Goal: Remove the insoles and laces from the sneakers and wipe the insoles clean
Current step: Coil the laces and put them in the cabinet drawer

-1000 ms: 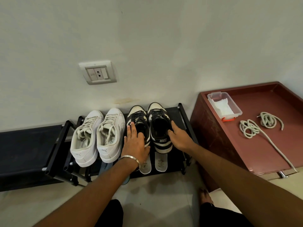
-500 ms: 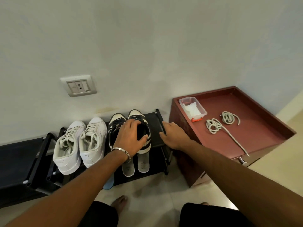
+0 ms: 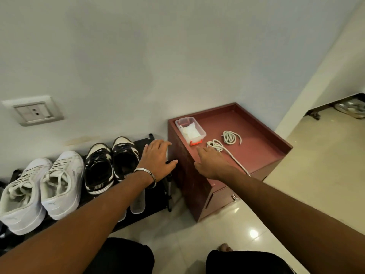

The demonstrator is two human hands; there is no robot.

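A black-and-white sneaker pair [image 3: 110, 165] stands on the black shoe rack [image 3: 156, 196], with white insoles [image 3: 138, 202] lying on the rack in front of it, partly under my left arm. My left hand [image 3: 158, 161] hovers open over the rack's right end, past the right sneaker. My right hand [image 3: 211, 163] reaches open over the red cabinet [image 3: 262, 143], fingertips near the clear box of white wipes [image 3: 190, 129]. Two coiled off-white laces [image 3: 221, 143] lie on the cabinet top.
A white sneaker pair [image 3: 41, 186] with laces sits at the rack's left. A wall socket [image 3: 33, 112] is above. The floor is glossy cream tile. My knees and a foot [image 3: 225, 248] show at the bottom. A wall corner rises at the right.
Both hands left the black-and-white sneakers and moved right. The right hand now reaches over the cabinet; the view has swung rightward.
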